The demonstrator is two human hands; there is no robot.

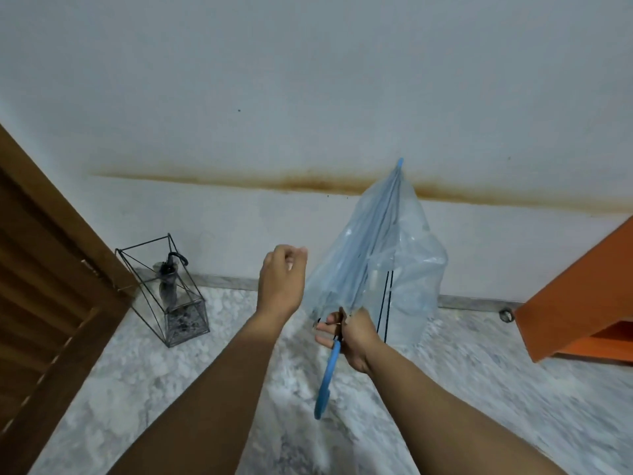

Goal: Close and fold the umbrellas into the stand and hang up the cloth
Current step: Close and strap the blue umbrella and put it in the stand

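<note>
Gripping the clear plastic umbrella with blue curved handle (373, 255) at its shaft, the right hand (352, 334) holds it tip-up, long axis near vertical; canopy loose, unwrapped. Left hand (282, 279) hovers beside it, fingers loosely curled, empty. Further left, the black wire stand (164, 289) already holds one folded dark umbrella (169, 279).

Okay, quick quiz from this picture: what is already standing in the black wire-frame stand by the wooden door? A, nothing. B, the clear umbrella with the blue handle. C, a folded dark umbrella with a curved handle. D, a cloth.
C: a folded dark umbrella with a curved handle stands inside the black wire-frame stand, while the clear umbrella with the blue handle is gripped by the right hand.
</note>
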